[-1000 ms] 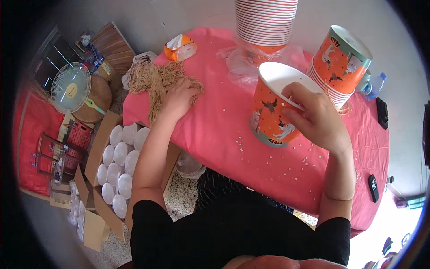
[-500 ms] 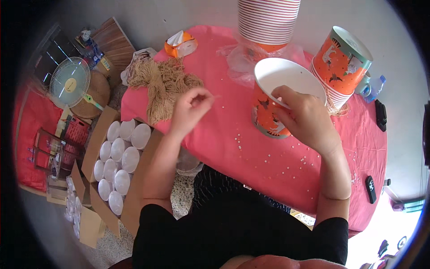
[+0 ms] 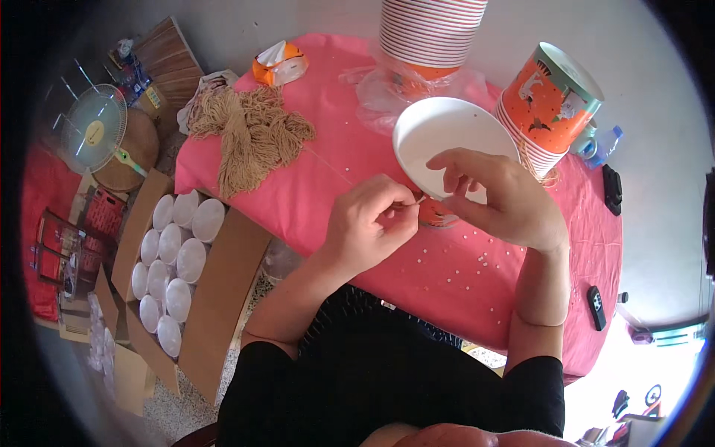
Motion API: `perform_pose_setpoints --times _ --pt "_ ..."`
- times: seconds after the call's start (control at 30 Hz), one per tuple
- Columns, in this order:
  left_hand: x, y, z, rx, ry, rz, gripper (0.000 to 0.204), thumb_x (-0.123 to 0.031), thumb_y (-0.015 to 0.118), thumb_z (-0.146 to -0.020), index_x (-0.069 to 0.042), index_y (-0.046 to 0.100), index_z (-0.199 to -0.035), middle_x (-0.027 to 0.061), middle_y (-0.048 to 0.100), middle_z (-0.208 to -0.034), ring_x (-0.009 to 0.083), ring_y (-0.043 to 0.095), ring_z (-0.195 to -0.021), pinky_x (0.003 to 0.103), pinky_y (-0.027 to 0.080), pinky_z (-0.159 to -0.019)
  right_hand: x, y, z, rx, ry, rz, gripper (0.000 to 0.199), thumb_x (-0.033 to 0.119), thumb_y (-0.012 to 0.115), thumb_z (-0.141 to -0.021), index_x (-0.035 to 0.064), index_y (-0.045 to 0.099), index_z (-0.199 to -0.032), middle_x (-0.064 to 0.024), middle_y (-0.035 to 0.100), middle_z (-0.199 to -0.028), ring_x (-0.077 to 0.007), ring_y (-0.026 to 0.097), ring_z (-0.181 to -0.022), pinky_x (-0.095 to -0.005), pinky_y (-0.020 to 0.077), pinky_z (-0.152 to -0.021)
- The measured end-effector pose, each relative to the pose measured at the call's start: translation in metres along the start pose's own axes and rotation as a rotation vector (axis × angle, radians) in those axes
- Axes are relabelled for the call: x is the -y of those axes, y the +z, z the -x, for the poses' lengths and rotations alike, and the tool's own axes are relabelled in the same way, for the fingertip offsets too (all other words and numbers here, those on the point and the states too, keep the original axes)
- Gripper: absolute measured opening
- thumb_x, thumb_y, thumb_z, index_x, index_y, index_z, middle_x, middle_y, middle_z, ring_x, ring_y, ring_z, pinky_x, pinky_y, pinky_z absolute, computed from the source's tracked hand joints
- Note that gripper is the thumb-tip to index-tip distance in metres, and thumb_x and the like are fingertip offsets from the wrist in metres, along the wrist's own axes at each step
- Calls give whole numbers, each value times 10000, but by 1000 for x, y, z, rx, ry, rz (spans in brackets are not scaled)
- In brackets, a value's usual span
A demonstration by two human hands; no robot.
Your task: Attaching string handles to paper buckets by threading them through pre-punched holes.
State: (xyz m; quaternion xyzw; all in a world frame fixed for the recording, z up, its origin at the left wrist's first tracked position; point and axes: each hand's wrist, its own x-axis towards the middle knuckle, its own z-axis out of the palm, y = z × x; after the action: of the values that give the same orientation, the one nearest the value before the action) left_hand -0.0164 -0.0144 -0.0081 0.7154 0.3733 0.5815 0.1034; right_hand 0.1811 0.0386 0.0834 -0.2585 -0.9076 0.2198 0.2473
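- Head view: your right hand grips the white-lined orange paper cup; left hand pinches thin tan string.
- Steady the rim, then feed the string straight.

Free room: bare pink tablecloth is left between yarn bundle and paper cup.
Obstacles: passage behind is blocked by cup stack and printed cup column.

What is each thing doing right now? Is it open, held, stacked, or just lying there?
paper cup: held at its rim, mouth open toward the camera
right hand: gripping the cup rim
left hand: pinching a thin string
string bundle: lying loose
cup stack: nested
cardboard box: open
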Motion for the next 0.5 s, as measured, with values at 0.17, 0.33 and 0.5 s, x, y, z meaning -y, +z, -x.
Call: perform_pose_setpoints --times 0.17,0.33,0.5 --pt "2 9 3 16 1 -17 167 26 707 -732 -41 570 -800 48 565 -684 157 567 -565 276 449 -501 -3 0 0 -11 38 27 229 110 641 -834 35 644 -1050 -133 666 -753 -296 663 -705 -395 501 -626" --pt "1 14 1 0 -23 -12 169 20 707 -725 -42 563 -788 45 555 -670 163 551 -541 289 439 -488 -6 2 0 -21 58 53 187 100 619 -842 34 658 -1012 -153 675 -780 -324 667 -745 -418 505 -651" --pt "0 17 1 -15 -37 -18 162 20 706 -730 -41 568 -791 49 555 -667 157 549 -531 287 430 -475 -11 4 -1 -39 16 96 158 84 592 -843 32 668 -971 -163 685 -839 -364 660 -800 -446 512 -703"
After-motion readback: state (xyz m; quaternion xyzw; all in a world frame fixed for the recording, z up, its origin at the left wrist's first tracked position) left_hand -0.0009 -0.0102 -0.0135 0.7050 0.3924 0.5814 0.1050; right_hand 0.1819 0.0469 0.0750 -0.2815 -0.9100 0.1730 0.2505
